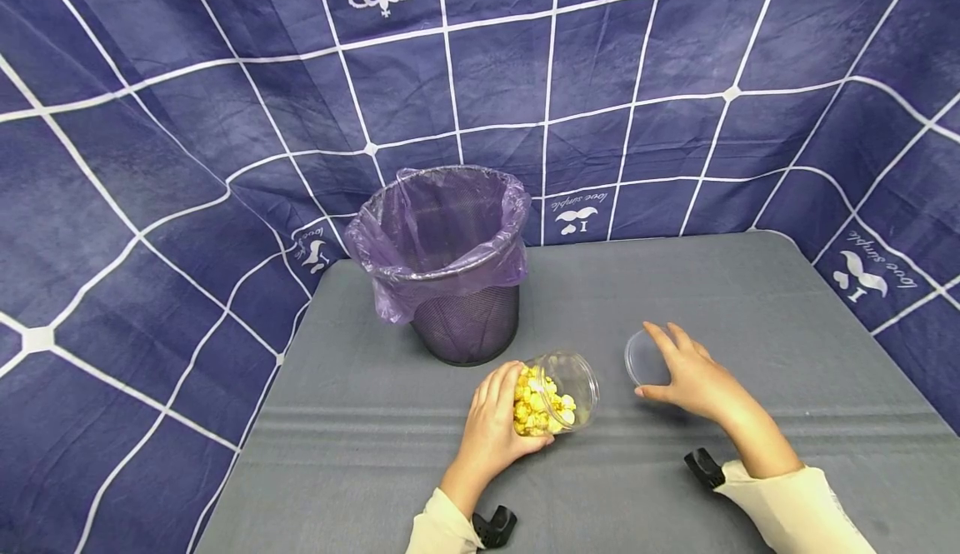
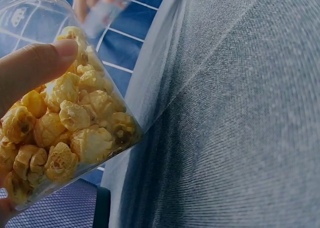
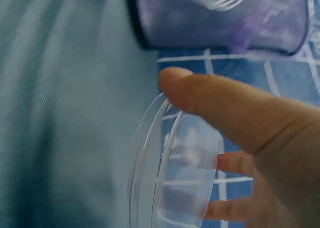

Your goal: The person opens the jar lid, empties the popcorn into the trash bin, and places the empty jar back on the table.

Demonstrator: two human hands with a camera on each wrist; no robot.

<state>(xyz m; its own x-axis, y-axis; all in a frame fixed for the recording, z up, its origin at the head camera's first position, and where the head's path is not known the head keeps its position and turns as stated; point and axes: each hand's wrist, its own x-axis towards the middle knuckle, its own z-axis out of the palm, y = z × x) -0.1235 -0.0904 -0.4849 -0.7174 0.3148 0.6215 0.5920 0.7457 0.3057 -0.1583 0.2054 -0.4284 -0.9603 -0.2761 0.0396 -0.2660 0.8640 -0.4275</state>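
Observation:
My left hand (image 1: 489, 421) grips a clear plastic jar (image 1: 576, 368), fingers around its far side and thumb on the near side. The jar tilts over with its uncovered mouth facing right, and yellow popcorn (image 1: 534, 404) fills its lower part. In the left wrist view the thumb presses across the jar wall in front of the popcorn (image 2: 75, 123). To the right, my right hand (image 1: 697, 381) pinches a round clear lid (image 1: 642, 360) by its rim. The right wrist view shows the thumb at the edge of the lid (image 3: 172, 173), with fingertips behind it.
A mesh wastebasket (image 1: 472, 321) lined with a purple plastic bag (image 1: 397, 283) stands behind the jar, to its left. Grey cloth (image 1: 360, 454) covers the table. Blue checked fabric (image 1: 495, 79) hangs around the back and sides.

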